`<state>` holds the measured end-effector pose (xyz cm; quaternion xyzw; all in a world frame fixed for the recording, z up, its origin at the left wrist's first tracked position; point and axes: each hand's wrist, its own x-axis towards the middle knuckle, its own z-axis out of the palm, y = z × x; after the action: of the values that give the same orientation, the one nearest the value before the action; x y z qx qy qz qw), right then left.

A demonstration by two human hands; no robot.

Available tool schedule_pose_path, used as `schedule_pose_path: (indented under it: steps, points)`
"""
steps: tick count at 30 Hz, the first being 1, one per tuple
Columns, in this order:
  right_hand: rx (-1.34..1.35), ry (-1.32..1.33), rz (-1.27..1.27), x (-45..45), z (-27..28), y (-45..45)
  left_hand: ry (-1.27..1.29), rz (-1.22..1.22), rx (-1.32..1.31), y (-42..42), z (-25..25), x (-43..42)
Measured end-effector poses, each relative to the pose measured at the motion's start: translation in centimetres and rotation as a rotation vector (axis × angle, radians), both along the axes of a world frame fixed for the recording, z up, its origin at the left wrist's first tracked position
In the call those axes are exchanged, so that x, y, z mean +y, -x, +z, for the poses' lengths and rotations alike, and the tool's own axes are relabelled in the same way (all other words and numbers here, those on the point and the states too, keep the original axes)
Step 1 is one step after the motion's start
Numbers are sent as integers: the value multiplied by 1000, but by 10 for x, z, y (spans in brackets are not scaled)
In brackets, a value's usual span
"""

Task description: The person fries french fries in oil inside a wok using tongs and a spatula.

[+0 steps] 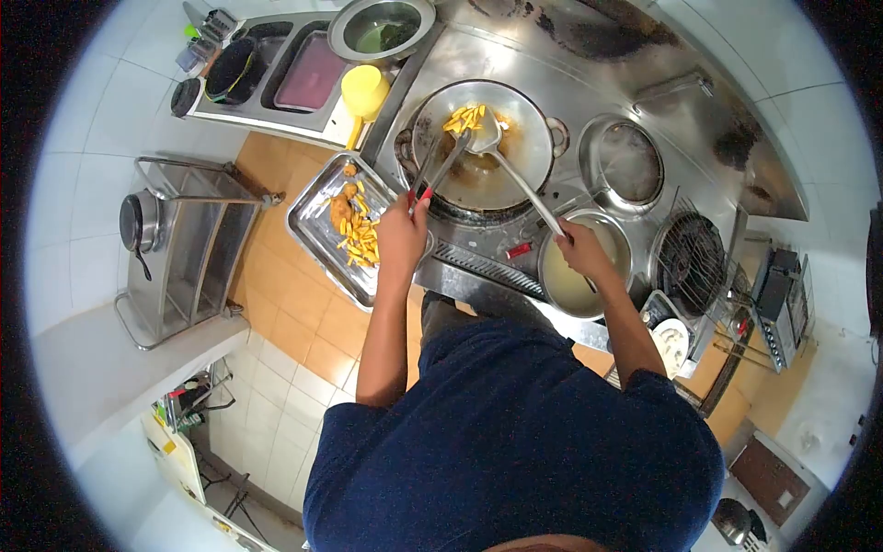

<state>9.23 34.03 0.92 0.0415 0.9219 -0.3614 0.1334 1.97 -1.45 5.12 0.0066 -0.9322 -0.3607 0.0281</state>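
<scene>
A pair of metal tongs with a red part is gripped in my left hand, its tips at the fries in the wide pan. My right hand is wrapped round the handle of a long metal ladle. The ladle's head lies beside the fries, above the brown oil in the pan. Left of my left hand, a steel tray holds more fries and browned fried pieces. Under my right hand is a pot of pale liquid.
A yellow dipper stands near the sink, beside a large metal bowl. A lidded pan and a grate-covered burner are at the right. A steel cart stands left. A red object lies on the stove edge.
</scene>
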Motion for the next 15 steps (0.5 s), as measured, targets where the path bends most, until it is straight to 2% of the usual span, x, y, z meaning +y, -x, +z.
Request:
schedule_pose_path:
  steps: [4,8,11,14,15]
  points:
    - [122,20,46,0,-3,5,17,1,-82,2,4,4]
    - [172,-10,29,5,-3,9,60,2,-13,10,2,9]
    - [-39,-54,64,1,34,23,108,13,-3,21,1,12]
    - [48,-9,186,14,46,38,110,4,47,31,-10,16]
    - [-13,17,235,16,61,45,108,3,37,33,-6,18]
